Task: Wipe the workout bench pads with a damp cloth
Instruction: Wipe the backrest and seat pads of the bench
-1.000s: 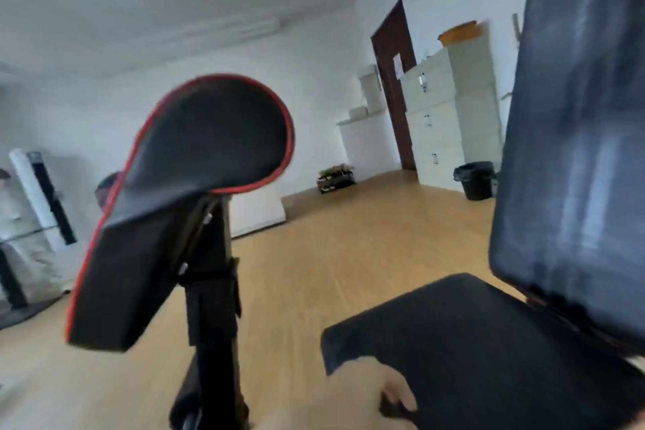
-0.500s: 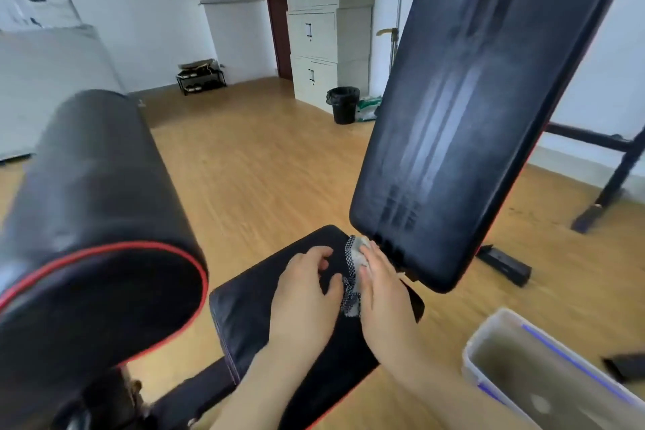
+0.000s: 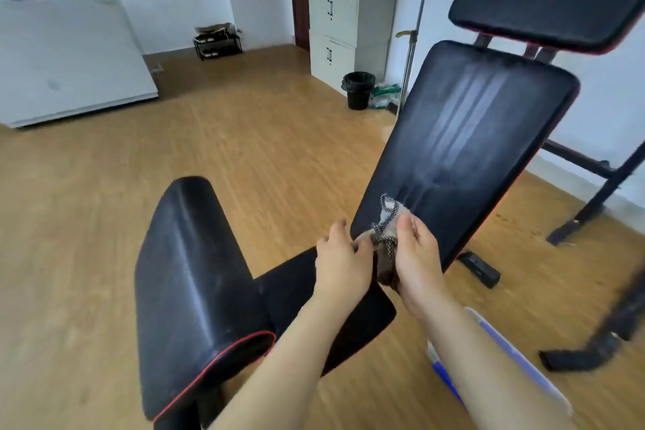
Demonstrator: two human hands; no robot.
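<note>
Cloth: we find the cloth (image 3: 385,234), a bunched grey patterned rag, held up against the lower edge of the back pad (image 3: 464,136), its top corner lying on the pad's surface.
Right hand: the right hand (image 3: 415,262) grips the cloth, fingers curled round its right side.
Left hand: the left hand (image 3: 343,265) sits close beside the right, fingers curled, thumb touching the cloth's left edge; we cannot tell whether it grips.
Back pad: black, tilted back, with pale streaks running down its middle.
Head pad: the head pad (image 3: 544,7) sits above the back pad, apart from it, on the same frame.
Seat pad: the seat pad (image 3: 314,293) lies below both hands, partly hidden by the forearms.
Front pad: the front pad (image 3: 195,276), curved, black with red piping, stands left of the seat pad.
Basin: a white basin (image 3: 506,353) with a blue stripe rests on the floor under the right forearm.
Surroundings: a wooden floor (image 3: 104,220); a black bin (image 3: 358,90) beside grey cabinets (image 3: 345,10) at the far wall.
</note>
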